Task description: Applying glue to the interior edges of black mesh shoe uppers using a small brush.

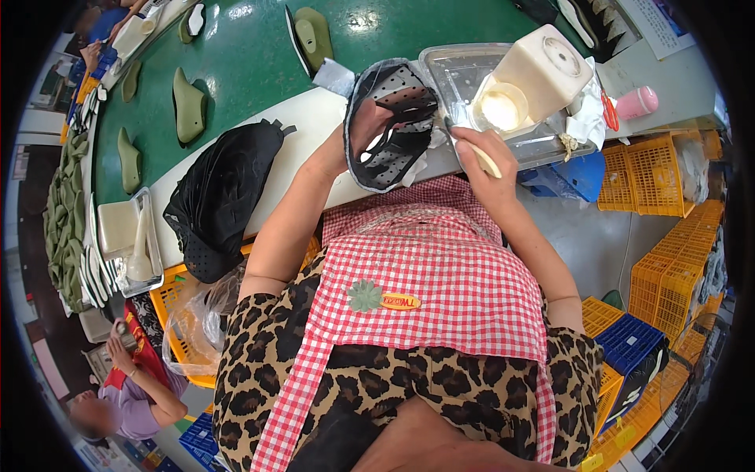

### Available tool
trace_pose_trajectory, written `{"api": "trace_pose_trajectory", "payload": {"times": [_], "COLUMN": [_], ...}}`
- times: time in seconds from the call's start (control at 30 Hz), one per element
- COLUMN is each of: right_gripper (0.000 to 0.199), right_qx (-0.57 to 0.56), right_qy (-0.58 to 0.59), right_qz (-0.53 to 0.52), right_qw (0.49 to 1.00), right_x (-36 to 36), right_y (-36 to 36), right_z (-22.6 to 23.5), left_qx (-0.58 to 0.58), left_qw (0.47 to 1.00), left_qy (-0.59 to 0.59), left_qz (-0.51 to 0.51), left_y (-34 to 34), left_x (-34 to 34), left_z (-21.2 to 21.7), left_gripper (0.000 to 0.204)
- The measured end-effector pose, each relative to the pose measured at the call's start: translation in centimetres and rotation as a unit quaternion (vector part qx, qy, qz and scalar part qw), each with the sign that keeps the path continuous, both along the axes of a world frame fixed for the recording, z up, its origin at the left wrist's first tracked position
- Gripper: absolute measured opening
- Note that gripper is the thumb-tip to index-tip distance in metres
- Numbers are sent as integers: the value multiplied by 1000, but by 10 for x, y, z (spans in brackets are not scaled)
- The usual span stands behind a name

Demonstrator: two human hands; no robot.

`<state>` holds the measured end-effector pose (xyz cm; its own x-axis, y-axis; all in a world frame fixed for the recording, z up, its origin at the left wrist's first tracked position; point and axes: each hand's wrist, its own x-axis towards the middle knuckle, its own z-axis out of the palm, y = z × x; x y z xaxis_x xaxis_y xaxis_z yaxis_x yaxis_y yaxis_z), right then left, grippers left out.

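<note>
My left hand [368, 130] reaches inside a black dotted mesh shoe upper [415, 106] with a grey edge, gripping it with the opening toward me. Part of that hand's fingers is hidden by the fabric. In my right hand [499, 182] is a brush [487, 161] with a pale handle. Its dark tip lies close beside the right edge of the upper; whether they touch I cannot tell. Just beyond my right hand, a white plastic container [543, 67] with a round opening of milky liquid [503, 108] rests in a clear tray [464, 57].
A pile of black shoe uppers [224, 189] lies on the white ledge at left. Green shoe lasts [189, 106] stand on the green table [244, 59]. Yellow crates [664, 267] are stacked at right. Another person [141, 393] works at lower left. A pink bottle [637, 102] lies far right.
</note>
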<state>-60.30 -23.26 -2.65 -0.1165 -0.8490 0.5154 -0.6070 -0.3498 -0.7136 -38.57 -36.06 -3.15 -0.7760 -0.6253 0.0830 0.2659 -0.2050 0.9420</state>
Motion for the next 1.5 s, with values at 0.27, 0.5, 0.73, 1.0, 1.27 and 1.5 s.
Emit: {"api": "trace_pose_trajectory", "payload": {"times": [0.27,0.5,0.73,1.0,1.27,1.5], "right_gripper": [19,22,20,23,24,24], "right_qx": [212,259,131,327,324,252], "right_qy": [12,-161,37,-179,-302,-147], "right_qz": [86,109,45,84,118,89], "right_qw": [973,946,990,924,889,952], "right_x": [-6,-6,-3,-1,-2,2], "right_y": [7,20,-2,15,31,23], "right_z": [4,12,-12,-19,8,-7], "left_qx": [-73,-91,-196,-305,-296,-152], "left_qw": [997,995,978,934,931,987], "left_qy": [-15,-45,-73,-166,-182,-42], "left_qz": [-21,-24,4,85,113,34], "left_y": [8,21,19,17,15,24], "left_x": [14,13,8,26,24,7], "left_z": [-11,-8,-14,-81,-70,-28], "left_gripper": [55,96,58,50,44,49]}}
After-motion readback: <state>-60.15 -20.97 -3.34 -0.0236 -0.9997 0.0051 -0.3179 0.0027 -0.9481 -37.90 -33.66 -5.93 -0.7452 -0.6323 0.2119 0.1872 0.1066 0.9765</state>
